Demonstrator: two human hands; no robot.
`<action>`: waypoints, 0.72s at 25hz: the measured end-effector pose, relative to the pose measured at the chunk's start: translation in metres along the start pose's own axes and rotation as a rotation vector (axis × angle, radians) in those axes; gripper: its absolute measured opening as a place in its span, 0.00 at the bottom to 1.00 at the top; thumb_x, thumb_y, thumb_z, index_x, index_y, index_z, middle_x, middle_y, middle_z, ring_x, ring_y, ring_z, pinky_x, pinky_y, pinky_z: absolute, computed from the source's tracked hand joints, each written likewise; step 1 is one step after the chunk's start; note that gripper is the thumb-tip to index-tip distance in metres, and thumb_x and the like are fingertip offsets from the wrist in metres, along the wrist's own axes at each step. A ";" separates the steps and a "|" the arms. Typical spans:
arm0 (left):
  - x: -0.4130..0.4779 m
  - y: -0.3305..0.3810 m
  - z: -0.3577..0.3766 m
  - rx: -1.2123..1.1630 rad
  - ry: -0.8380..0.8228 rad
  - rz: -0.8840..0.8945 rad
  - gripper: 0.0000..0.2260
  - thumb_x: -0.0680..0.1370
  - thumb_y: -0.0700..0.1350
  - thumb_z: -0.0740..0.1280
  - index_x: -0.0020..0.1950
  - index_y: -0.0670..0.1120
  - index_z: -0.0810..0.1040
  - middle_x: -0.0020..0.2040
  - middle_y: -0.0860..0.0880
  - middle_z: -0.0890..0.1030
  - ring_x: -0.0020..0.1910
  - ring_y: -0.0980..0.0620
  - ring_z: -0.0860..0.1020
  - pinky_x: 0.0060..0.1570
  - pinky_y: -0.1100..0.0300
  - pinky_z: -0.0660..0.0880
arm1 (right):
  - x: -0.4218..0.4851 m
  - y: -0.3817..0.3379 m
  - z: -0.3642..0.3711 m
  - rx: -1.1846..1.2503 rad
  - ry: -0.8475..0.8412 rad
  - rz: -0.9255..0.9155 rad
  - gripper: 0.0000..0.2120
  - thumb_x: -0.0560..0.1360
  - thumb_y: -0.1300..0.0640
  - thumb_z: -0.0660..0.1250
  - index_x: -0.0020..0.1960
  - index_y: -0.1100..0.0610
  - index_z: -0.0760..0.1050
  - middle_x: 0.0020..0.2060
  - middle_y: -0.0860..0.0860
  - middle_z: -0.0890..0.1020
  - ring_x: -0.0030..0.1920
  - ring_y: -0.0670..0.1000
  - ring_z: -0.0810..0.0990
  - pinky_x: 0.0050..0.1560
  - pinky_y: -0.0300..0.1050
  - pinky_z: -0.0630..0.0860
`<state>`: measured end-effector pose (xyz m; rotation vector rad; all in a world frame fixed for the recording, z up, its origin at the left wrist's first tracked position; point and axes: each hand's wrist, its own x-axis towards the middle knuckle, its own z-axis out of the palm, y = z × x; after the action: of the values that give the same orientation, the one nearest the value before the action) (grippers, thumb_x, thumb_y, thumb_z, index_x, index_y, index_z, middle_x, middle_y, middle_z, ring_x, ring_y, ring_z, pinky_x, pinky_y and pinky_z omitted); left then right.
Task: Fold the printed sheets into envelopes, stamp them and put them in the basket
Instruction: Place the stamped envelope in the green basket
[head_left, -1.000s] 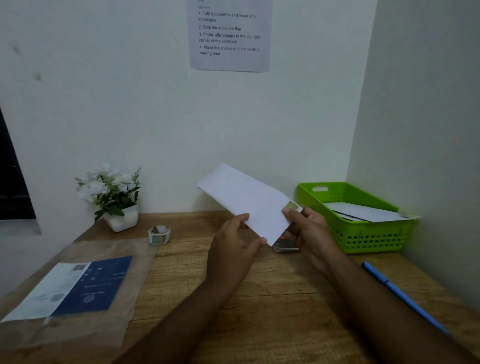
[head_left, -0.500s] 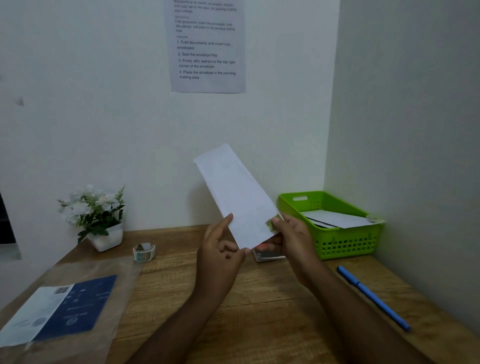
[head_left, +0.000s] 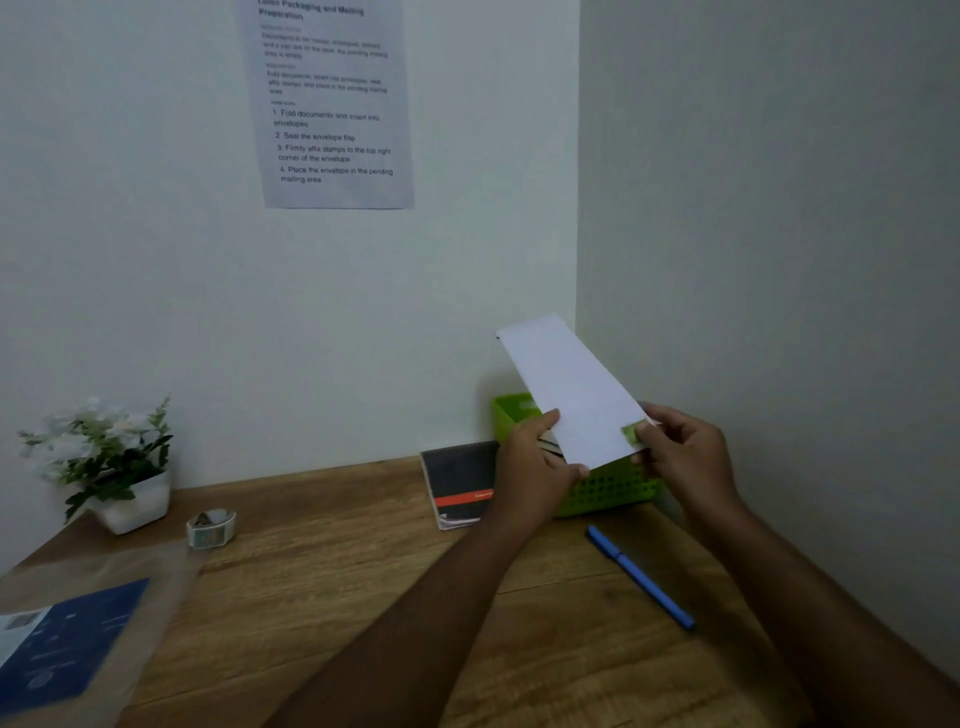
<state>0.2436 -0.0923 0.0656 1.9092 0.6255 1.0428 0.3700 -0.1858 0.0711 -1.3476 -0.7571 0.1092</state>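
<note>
I hold a white envelope up in the air, tilted with its far end toward the wall corner. A small green stamp sits at its near right corner. My left hand pinches the envelope's near left edge. My right hand grips the near right corner, thumb beside the stamp. The green basket stands on the desk directly behind and below the envelope, mostly hidden by it and my hands. A roll of stamps lies on the desk at the left.
A dark booklet with a red stripe leans beside the basket. A blue pen lies on the wooden desk. A potted white flower and a clear sleeve with a blue sheet sit at left. Walls close in behind and right.
Both hands have carried the envelope to the right, so it now hangs over the green basket. The view has swung left and up, uncovering the dark booklet.
</note>
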 end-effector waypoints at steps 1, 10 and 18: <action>0.007 0.003 0.010 0.016 -0.023 -0.037 0.34 0.66 0.37 0.77 0.69 0.46 0.69 0.61 0.40 0.77 0.56 0.44 0.78 0.56 0.50 0.77 | 0.010 0.006 -0.007 -0.030 0.024 0.015 0.14 0.76 0.66 0.64 0.59 0.54 0.76 0.38 0.56 0.81 0.30 0.50 0.77 0.34 0.45 0.75; 0.034 0.002 0.049 0.259 -0.084 -0.105 0.16 0.73 0.40 0.71 0.58 0.36 0.73 0.52 0.43 0.76 0.35 0.43 0.80 0.36 0.53 0.80 | 0.058 0.033 -0.017 -0.561 -0.049 -0.044 0.11 0.74 0.61 0.69 0.54 0.60 0.72 0.50 0.57 0.78 0.50 0.58 0.77 0.46 0.44 0.69; 0.020 -0.003 0.025 0.465 -0.080 0.054 0.20 0.76 0.47 0.68 0.64 0.39 0.73 0.63 0.42 0.75 0.63 0.47 0.72 0.58 0.60 0.66 | 0.049 0.022 -0.012 -0.672 0.006 -0.069 0.07 0.77 0.54 0.64 0.50 0.57 0.69 0.50 0.61 0.78 0.51 0.63 0.77 0.47 0.49 0.71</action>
<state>0.2758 -0.0873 0.0644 2.3672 0.8284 0.9018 0.4213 -0.1662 0.0713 -1.9505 -0.8733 -0.2254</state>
